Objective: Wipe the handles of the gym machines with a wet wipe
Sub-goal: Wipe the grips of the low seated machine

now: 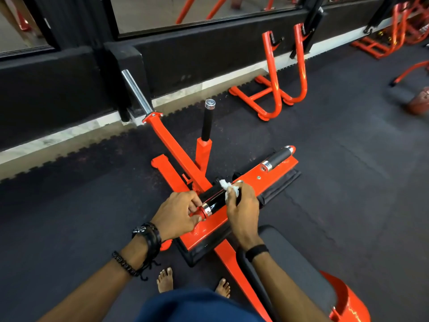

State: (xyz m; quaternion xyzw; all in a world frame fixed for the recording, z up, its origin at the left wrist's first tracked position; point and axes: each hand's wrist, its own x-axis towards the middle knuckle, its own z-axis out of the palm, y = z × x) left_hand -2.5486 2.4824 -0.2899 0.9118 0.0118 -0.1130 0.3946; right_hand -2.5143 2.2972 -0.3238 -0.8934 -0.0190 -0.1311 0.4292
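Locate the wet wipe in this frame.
The wet wipe is bunched in the right hand, pressed onto the near black handle, centre of the head view.

Head camera looks steeply down, close above hands (209,210)

A dark rubber floor (325,159) made of interlocking mats covers the room, and a pale strip (69,133) runs along its far edge under a black wall (58,84) with mirrors (197,10). An orange rack (278,89) of bent tubes stands on the floor near the wall, well apart from more orange frames (394,36) in the far right corner. A brown ball (419,102), blurred, lies at the right edge, and a black padded seat (292,259) is at the lower right, beside two bare feet (165,280).
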